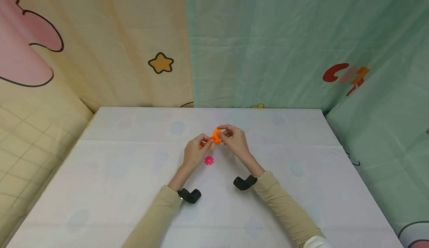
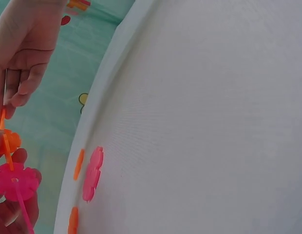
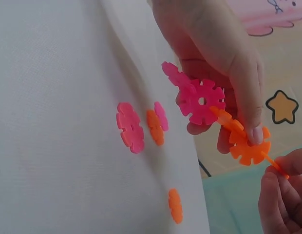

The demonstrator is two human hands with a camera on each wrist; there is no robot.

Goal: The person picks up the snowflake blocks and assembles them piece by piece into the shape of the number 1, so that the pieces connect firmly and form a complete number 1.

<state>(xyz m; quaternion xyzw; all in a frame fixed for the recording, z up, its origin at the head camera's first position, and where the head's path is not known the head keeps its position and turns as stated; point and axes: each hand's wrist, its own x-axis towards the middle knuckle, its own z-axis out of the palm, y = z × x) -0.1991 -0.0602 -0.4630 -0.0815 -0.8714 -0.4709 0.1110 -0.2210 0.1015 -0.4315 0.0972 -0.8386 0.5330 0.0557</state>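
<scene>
My left hand [image 1: 194, 152] holds a small chain of flat, notched plastic snowflake discs. In the right wrist view, two joined pink discs [image 3: 202, 101] lie against its fingers, with orange discs [image 3: 249, 146] linked on; the thumb presses an orange one. My right hand [image 1: 237, 140] pinches another orange disc [image 3: 276, 165], seen edge-on, whose rim meets the chain's orange disc. Whether its notch is fully slotted in, I cannot tell. In the left wrist view, the right hand [image 2: 27, 58] is above and the left hand's pink disc [image 2: 17, 182] below.
Loose discs lie on the white-covered table [image 1: 117, 188] near the hands: a pink disc [image 1: 209, 160], an orange disc [image 3: 155, 127] beside a second pink disc [image 3: 161, 116], and another orange disc [image 3: 175, 206]. Patterned curtains [image 1: 268, 47] stand behind the table.
</scene>
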